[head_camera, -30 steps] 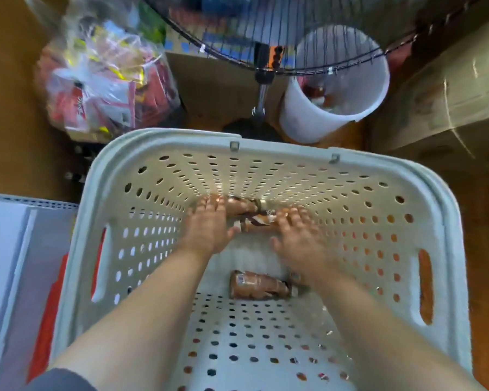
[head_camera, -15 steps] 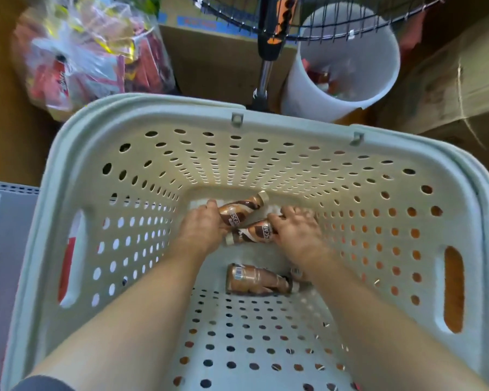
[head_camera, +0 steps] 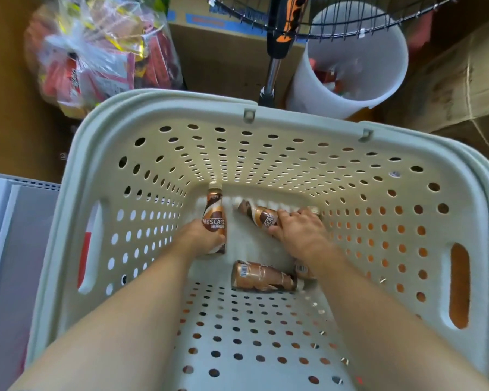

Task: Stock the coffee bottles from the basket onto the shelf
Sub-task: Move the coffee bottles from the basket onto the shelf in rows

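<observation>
Down at the basket [head_camera: 164, 114] floor, your left hand [head_camera: 198, 238] was wrapped around a coffee bottle [head_camera: 215, 218], cap pointing to 12 o'clock. Half a second before, that bottle lay slanted between your two hands; by this moment you had turned it nearly upright and clear of the others, label facing up. Judgement: first pick was secured and ready to lift.

Your right hand [head_camera: 299, 232] was closed over a second bottle [head_camera: 259, 214], which lay on its side with its base toward 10 o'clock. The hand covered its cap end, so grip firmness could not be confirmed. A moment earlier that hand only rested near it.

Two bottles stayed loose at 6 o'clock from your hands: one [head_camera: 261, 276] lying flat, barcode up, cap toward 3 o'clock; another [head_camera: 302, 269] mostly hidden under your right wrist.

Bottles were small, brown-and-cream swirl sleeves, pale caps, apparently unopened. Nothing had reached the shelf [head_camera: 9, 221], whose grey edge showed at 9 o'clock beside the basket.
</observation>
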